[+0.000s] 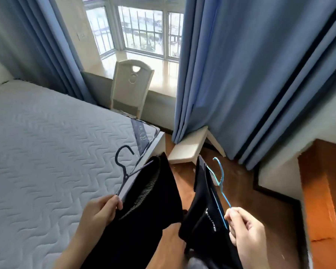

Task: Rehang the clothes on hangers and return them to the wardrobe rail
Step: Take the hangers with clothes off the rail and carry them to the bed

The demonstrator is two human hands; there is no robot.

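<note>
left hand pinches the dark hanger, right hand the blue hanger, each carrying a black garment beside the bed. both seem hung already; next they need carrying to the rail, which isn't in view.

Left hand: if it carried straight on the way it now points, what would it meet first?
Probably the mattress corner; the left hand aims its dark hanger up over that edge, though depth is unclear.
</note>
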